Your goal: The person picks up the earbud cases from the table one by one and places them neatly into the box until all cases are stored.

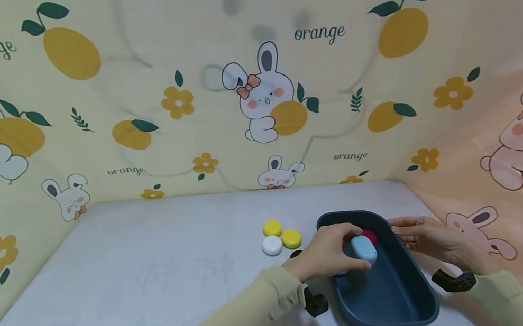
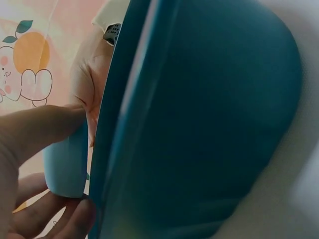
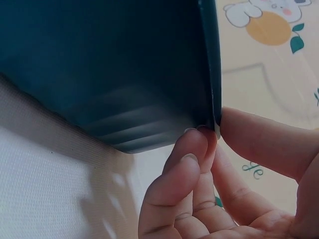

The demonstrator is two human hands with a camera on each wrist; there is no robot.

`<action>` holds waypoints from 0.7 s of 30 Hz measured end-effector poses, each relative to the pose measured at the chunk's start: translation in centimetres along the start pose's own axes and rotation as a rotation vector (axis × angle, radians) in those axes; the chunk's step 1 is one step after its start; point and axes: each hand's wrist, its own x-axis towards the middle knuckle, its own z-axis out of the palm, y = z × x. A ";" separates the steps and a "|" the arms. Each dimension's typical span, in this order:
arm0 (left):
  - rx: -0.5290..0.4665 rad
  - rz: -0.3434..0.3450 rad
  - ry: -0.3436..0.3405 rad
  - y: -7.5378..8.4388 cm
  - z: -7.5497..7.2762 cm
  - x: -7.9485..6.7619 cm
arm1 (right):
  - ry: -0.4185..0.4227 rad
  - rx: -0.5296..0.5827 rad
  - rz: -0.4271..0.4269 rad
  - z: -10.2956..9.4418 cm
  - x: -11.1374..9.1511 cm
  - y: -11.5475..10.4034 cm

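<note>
My left hand (image 1: pixel 325 252) is over the left side of a dark blue tray (image 1: pixel 410 285). Between its thumb and fingers it pinches a smooth, light blue rounded disc (image 1: pixel 364 250); the left wrist view shows this disc (image 2: pixel 65 164) edge-on, beside the tray's rim. A dark red disc (image 1: pixel 369 236) is partly hidden behind the light blue one. Just a bit of a purplish piece (image 1: pixel 342 273) shows under the left hand. At the tray's far right corner is my right hand (image 1: pixel 434 240), its thumb and fingertips pinching the rim (image 3: pixel 215 99).
Two yellow discs (image 1: pixel 272 228) and a white disc (image 1: pixel 272 246) lie on the white tabletop (image 1: pixel 159 280), left of the tray. A black piece (image 1: pixel 296 254) is mostly covered by the left hand. Printed cloth (image 1: pixel 192 138) rises behind and at both sides.
</note>
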 end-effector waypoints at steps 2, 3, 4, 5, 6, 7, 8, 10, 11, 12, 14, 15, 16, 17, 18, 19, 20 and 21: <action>0.005 0.005 0.002 0.0 0.0 0.0 | -0.005 0.006 0.000 -0.1 0.0 0.0; 0.006 0.006 0.003 0.0 0.0 0.0 | -0.008 0.009 0.000 -0.1 0.0 0.1; 0.008 0.005 0.002 0.0 0.0 0.0 | -0.011 0.014 0.000 -0.1 0.1 0.1; 0.012 0.004 0.003 0.0 0.1 0.0 | -0.013 0.018 0.000 -0.1 0.1 0.1; 0.018 0.003 0.002 0.0 0.1 0.1 | -0.014 0.021 0.000 -0.1 0.1 0.1; 0.020 0.003 0.003 0.0 0.1 0.1 | -0.013 0.023 0.000 -0.1 0.1 0.1; 0.025 0.002 0.004 -0.1 0.2 0.1 | -0.013 0.024 0.001 -0.1 0.1 0.1; 0.031 0.001 0.004 -0.1 0.2 0.2 | -0.010 0.023 0.001 -0.1 0.1 0.1; 0.036 0.003 0.004 -0.2 0.2 0.2 | -0.008 0.021 0.003 -0.1 0.1 0.1; 0.039 0.006 0.004 -0.2 0.2 0.1 | -0.007 0.016 0.003 -0.1 0.1 0.1; 0.031 0.010 0.009 -0.2 0.1 0.1 | -0.005 0.009 0.004 -0.1 0.1 0.1; 0.020 0.008 0.015 -0.2 0.0 0.0 | -0.003 0.007 0.008 -0.1 0.1 0.1; 0.006 0.005 0.024 -0.2 -0.1 -0.1 | -0.002 0.005 0.011 -0.1 0.2 0.1; -0.011 -0.003 0.036 -0.2 -0.3 -0.2 | 0.000 0.003 0.014 -0.2 0.2 0.1; -0.033 -0.014 0.051 -0.2 -0.5 -0.3 | -0.002 0.002 0.015 -0.2 0.2 0.2; -0.061 -0.026 0.067 -0.1 -0.7 -0.5 | -0.003 0.003 0.014 -0.2 0.2 0.2; -0.082 -0.039 0.085 -0.1 -1.0 -0.7 | -0.006 0.003 0.013 -0.3 0.2 0.2; -0.098 -0.052 0.104 -0.1 -1.3 -0.9 | -0.008 0.009 0.016 -0.3 0.2 0.2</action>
